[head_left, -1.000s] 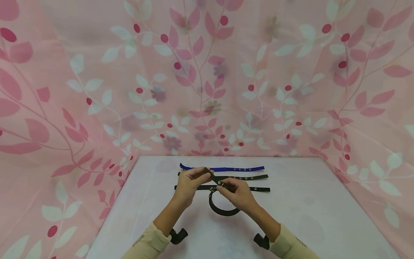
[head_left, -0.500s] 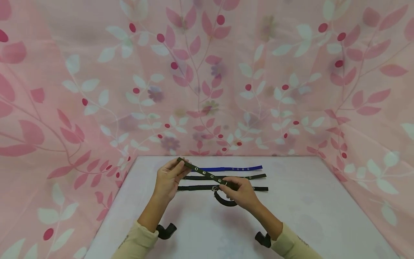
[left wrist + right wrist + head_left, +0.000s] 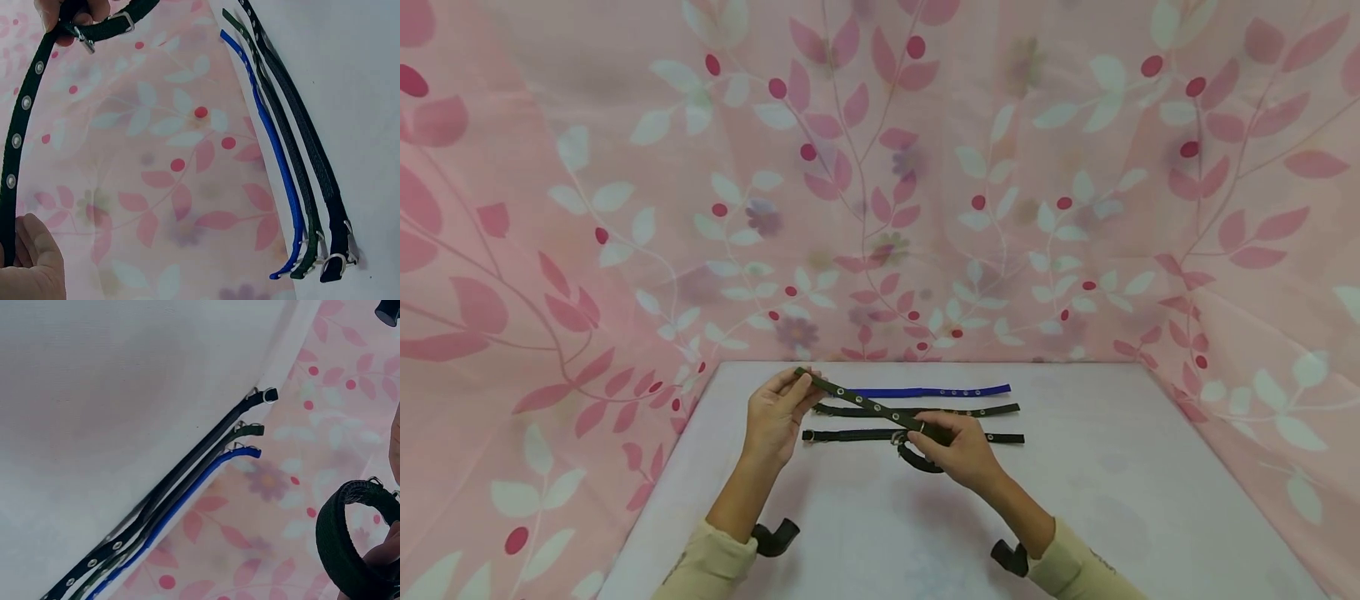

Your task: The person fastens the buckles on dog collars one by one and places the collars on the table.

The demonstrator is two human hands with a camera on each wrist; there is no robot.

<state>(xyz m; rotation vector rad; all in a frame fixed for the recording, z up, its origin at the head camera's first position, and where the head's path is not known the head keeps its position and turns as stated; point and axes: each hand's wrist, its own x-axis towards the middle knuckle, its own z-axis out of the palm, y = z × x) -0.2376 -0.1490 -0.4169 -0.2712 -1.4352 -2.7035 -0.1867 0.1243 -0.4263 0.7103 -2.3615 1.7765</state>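
My left hand [image 3: 773, 421] pinches the tip of a dark green pet collar [image 3: 868, 405] in the head view, up and to the left. At the collar's buckle, my right hand [image 3: 958, 450] holds the strap between thumb and fingers. The eyelet end runs taut and slanting between the two hands, its metal-rimmed holes showing. Below the right hand the rest of the collar hangs as a closed loop, seen as a padded ring [image 3: 337, 540] in the right wrist view. A metal buckle [image 3: 128, 22] and a D-ring show beside the right hand's fingers in the left wrist view.
Behind the hands, several-holed collars lie side by side on the white table [image 3: 1097, 500]: one blue [image 3: 910, 392], one dark green [image 3: 1000, 410] and one black [image 3: 850, 435]. A pink floral cloth [image 3: 880, 208] stands behind and at both sides of the table.
My left hand has moved left with the collar's tip, drawing the strap out straight with more eyelets showing. The hanging loop looks smaller. My right hand stays nearly in place.
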